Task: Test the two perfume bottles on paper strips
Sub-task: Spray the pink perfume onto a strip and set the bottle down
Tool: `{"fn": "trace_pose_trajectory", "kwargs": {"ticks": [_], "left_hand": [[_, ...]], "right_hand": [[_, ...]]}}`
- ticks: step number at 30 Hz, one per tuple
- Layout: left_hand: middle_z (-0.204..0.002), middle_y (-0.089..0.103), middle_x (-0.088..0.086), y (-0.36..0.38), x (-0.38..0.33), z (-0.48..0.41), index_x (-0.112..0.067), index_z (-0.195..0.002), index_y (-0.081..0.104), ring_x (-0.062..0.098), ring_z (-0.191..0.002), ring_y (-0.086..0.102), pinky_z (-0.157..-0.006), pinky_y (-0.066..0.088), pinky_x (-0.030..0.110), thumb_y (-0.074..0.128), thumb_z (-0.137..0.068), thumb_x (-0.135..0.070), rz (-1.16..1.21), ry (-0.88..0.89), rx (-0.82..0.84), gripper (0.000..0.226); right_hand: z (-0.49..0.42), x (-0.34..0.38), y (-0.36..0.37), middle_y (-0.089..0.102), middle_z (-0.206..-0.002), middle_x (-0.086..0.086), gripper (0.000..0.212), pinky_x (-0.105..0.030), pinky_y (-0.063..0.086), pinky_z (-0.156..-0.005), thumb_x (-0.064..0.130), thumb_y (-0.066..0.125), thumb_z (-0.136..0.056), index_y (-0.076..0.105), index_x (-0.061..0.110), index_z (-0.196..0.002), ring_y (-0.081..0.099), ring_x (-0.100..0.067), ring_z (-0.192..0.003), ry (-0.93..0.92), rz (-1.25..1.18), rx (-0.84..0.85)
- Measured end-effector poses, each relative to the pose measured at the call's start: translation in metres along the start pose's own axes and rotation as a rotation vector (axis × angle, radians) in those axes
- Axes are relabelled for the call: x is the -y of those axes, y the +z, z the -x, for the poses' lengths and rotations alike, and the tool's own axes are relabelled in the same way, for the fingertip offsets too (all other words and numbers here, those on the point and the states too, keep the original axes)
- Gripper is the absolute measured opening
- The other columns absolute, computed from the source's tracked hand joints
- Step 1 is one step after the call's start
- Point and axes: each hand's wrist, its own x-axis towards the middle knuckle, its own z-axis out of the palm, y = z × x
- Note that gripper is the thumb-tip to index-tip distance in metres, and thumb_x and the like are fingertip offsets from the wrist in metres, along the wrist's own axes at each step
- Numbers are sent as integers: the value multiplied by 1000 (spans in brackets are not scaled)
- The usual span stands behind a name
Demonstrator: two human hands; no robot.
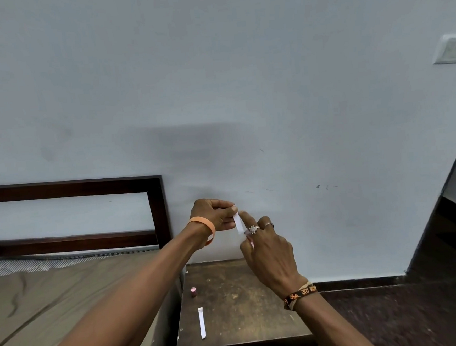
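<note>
My left hand [215,214] is raised in front of the wall and pinches the top of a white paper strip [238,223]. My right hand [268,248] meets the strip's lower end, with its forefinger lying along the strip. Its thumb and fingers are closed on a small pinkish perfume bottle [251,243], which is mostly hidden. Below, a second white paper strip [202,322] lies flat on the small dark wooden table [240,308]. A small pink-topped bottle [193,292] stands near the table's left edge; both hands are well above it.
A bed [54,301] with a brown sheet and a dark wooden headboard [157,205] adjoins the table on the left. The pale wall stands right behind the hands. There is dark flooring [410,317] to the right and a switch plate [453,48] high on the right.
</note>
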Motion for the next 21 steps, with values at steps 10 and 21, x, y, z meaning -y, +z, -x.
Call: {"fn": "trace_pose_trajectory", "kwargs": {"ticks": [10,21], "left_hand": [[-87,72,18,0,0,-1,-7,-83,71,30,-78,72,-68,60,35,74,-78,-3,0,23,10,7],[-88,73,17,-4,8,-6,-5,-85,72,30,-78,73,-73,60,41,75,-77,-5,7,4,-15,9]], "right_hand": [[-16,3,-5,49,-111,-5,56,-31,39,-57,25,45,-91,35,35,-145,61,-34,-71,19,34,18],[4,-3,8,54,-110,-4,50,-29,42,-60,26,48,-92,41,33,-141,59,-25,-70,0,-47,23]]}}
